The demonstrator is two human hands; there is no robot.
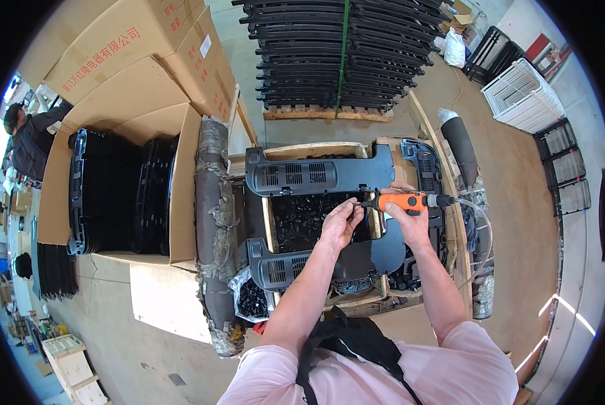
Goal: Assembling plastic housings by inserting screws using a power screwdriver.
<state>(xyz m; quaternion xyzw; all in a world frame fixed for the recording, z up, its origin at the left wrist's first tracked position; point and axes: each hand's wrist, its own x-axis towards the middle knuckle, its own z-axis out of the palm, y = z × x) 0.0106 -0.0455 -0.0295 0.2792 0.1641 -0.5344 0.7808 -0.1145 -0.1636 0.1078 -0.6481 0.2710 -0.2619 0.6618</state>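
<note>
My right hand grips an orange power screwdriver, which lies level with its tip toward the left. A pale hose runs from its back end. My left hand is closed in a pinch right at the driver's tip; whatever its fingers hold is too small to make out. Beyond my hands lies a black plastic panel with slotted vents. A similar black panel lies nearer me, partly hidden under my left forearm. Between the two panels, a wooden compartment holds small black parts.
Padded rolls flank the wooden bench on the left and right. A cardboard box of black panels stands at left. A bag of small black parts hangs near my left elbow. Stacked black bars rise behind. Another person is far left.
</note>
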